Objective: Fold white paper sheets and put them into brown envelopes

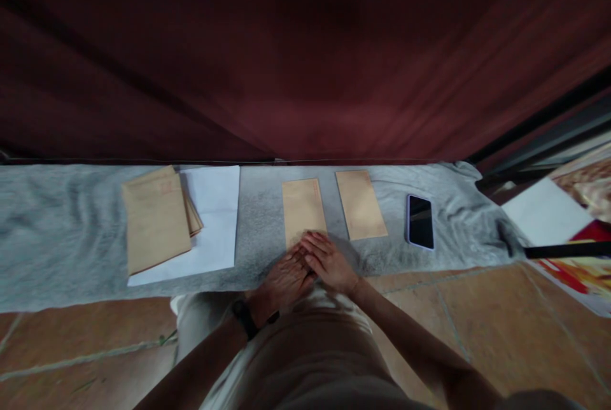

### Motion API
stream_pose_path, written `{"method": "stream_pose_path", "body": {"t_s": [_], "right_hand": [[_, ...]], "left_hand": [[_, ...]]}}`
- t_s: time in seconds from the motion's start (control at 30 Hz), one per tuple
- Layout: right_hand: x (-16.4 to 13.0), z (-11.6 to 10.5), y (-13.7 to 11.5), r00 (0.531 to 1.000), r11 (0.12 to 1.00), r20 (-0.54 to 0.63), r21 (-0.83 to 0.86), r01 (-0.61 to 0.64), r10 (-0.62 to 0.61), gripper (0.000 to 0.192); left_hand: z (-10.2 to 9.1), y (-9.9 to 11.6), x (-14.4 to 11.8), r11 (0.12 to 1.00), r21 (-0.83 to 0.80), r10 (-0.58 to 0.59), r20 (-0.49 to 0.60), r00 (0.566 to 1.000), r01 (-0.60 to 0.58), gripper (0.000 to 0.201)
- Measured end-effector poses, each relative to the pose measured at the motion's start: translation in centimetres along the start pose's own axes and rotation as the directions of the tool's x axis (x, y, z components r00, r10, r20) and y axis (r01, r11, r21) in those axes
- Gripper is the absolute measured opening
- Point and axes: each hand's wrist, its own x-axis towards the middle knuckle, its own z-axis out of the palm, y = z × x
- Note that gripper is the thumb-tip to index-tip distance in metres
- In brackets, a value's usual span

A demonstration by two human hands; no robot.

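My left hand [285,281], with a dark band on its wrist, lies at the front edge of the grey cloth. Across its fingertips rests my right hand [333,267], its fingers extended and touching the left ones. Both hands look flat and hold nothing that I can see. Beneath the fingertips is the near end of a brown envelope [304,206], partly hidden by them. A second brown envelope [363,205] lies just to its right, tilted slightly and apart from my hands.
On the left, several brown envelopes [156,222] are stacked over white paper [222,219]. A phone [421,221] lies right of the envelopes on the grey cloth [260,225]. A dark red panel [305,79] rises behind. Printed sheets [580,270] are at far right, above the tiled floor [515,327].
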Motion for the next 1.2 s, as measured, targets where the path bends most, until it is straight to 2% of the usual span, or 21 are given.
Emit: {"method": "stream_pose_path", "body": {"t_s": [0.13,0.37,0.57,0.77,1.0,1.2], "right_hand": [[2.6,0.3,0.6,0.990,0.991,0.138,-0.124,0.059,-0.042,0.045],[7.1,-0.2,3.7,0.992,0.958,0.116,-0.277,0.077,-0.046,0.048],[10.8,0.9,5.9,0.994,0.931,0.007,-0.351,-0.097,0.106,0.056],[13.4,1.1,7.0,0.948,0.879,-0.079,-0.357,-0.317,0.309,0.069],[13.3,1.5,6.1,0.914,0.857,-0.167,-0.320,-0.404,0.369,0.070],[8.9,2.0,4.4,0.937,0.871,-0.176,-0.349,-0.346,0.302,0.070]], "left_hand": [[0.4,-0.2,-0.3,0.999,0.007,-0.037,0.018,0.999,0.037,0.037],[-0.4,0.2,0.0,0.996,0.089,-0.027,0.016,1.000,0.025,0.057],[0.1,0.6,-0.2,0.986,0.162,-0.043,-0.003,0.999,0.043,0.064],[0.4,1.2,-0.2,0.983,0.159,-0.093,-0.029,0.995,0.096,0.067],[0.3,1.3,-0.5,0.984,0.132,-0.114,-0.081,0.990,0.124,0.068],[0.5,1.0,-0.8,0.979,0.141,-0.131,-0.107,0.986,0.145,0.070]]}}
